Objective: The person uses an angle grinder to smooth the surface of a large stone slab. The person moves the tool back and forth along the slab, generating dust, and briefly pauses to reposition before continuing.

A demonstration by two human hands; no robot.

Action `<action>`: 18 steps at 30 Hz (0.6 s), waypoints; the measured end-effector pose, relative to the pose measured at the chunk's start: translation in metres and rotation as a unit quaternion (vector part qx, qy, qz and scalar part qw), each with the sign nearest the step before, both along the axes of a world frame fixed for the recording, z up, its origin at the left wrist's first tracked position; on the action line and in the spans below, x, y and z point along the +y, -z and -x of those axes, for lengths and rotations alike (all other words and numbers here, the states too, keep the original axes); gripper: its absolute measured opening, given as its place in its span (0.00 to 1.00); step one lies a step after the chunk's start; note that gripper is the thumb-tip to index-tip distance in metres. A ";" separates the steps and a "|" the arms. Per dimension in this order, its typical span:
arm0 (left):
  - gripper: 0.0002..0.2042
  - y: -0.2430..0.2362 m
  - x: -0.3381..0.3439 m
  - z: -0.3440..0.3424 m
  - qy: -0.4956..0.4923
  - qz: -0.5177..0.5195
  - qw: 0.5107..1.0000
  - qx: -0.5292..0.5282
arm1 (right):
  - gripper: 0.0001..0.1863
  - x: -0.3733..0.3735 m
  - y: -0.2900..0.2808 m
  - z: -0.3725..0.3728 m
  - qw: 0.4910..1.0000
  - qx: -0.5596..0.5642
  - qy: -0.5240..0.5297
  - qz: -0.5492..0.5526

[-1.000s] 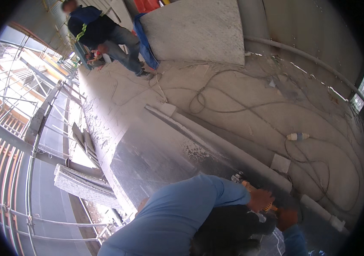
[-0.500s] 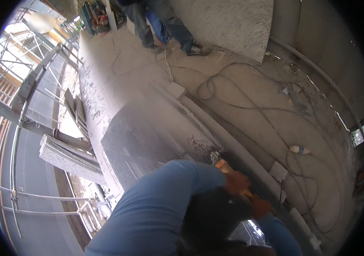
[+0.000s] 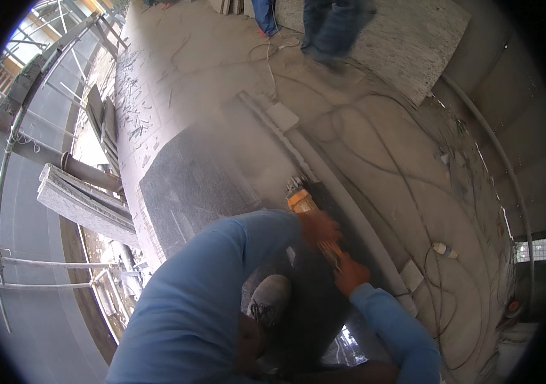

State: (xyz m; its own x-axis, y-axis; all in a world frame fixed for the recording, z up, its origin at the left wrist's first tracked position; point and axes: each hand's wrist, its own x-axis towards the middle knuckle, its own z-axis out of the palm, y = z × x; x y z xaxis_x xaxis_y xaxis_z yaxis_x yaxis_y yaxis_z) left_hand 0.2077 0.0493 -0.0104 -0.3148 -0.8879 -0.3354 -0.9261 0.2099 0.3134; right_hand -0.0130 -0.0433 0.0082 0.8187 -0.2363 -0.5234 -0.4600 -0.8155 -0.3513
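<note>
Both of my hands grip an orange angle grinder (image 3: 300,201) over a dark stone slab (image 3: 186,182). My left hand (image 3: 320,228) is wrapped round its body close behind the head. Farther back, my right hand (image 3: 351,275) closes round the rear of the tool. The grinder's head is at the slab near its long right edge, and pale dust drifts away from it toward the far end. A cut line with a lighter strip (image 3: 286,148) runs on ahead of the head. My left sleeve crosses over part of the slab.
A dusty shoe (image 3: 270,299) rests on the slab beside my left arm. Cables loop across the floor on the right, with a white connector (image 3: 444,250). Another person's legs (image 3: 330,29) are at the far side, by a large leaning slab (image 3: 407,45). Scaffold poles and stacked slabs (image 3: 84,205) line the left.
My view has shifted, and the grinder with both hands now appears farther up and left. The other person's legs have moved right. A shoe has come into sight.
</note>
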 end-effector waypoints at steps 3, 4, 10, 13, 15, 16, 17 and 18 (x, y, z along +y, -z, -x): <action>0.36 -0.006 0.012 -0.031 -0.018 -0.013 0.999 -0.023 | 0.21 0.012 -0.006 -0.040 1.000 0.020 -0.004 0.007; 0.36 -0.010 0.014 -0.040 -0.024 -0.012 0.999 -0.024 | 0.21 0.014 0.000 -0.049 1.000 0.018 -0.005 0.010; 0.36 -0.013 0.035 -0.099 -0.068 -0.031 0.995 -0.059 | 0.20 0.030 -0.002 -0.118 1.000 -0.011 -0.020 -0.002; 0.37 -0.004 0.047 -0.129 -0.094 -0.015 0.992 -0.085 | 0.20 0.038 -0.008 -0.154 0.999 -0.023 -0.031 -0.007; 0.37 -0.002 0.052 -0.146 -0.110 -0.007 0.989 -0.100 | 0.21 0.040 -0.008 -0.174 0.999 -0.030 -0.039 -0.008; 0.37 -0.003 0.054 -0.156 -0.120 -0.008 0.987 -0.106 | 0.21 0.041 -0.007 -0.186 0.998 -0.032 -0.045 -0.007; 0.38 -0.004 0.056 -0.166 -0.130 -0.010 0.985 -0.112 | 0.21 0.042 -0.006 -0.197 0.998 -0.035 -0.051 -0.006; 0.37 -0.003 0.058 -0.170 -0.141 -0.005 0.983 -0.114 | 0.21 0.044 -0.006 -0.204 0.998 -0.035 -0.051 -0.004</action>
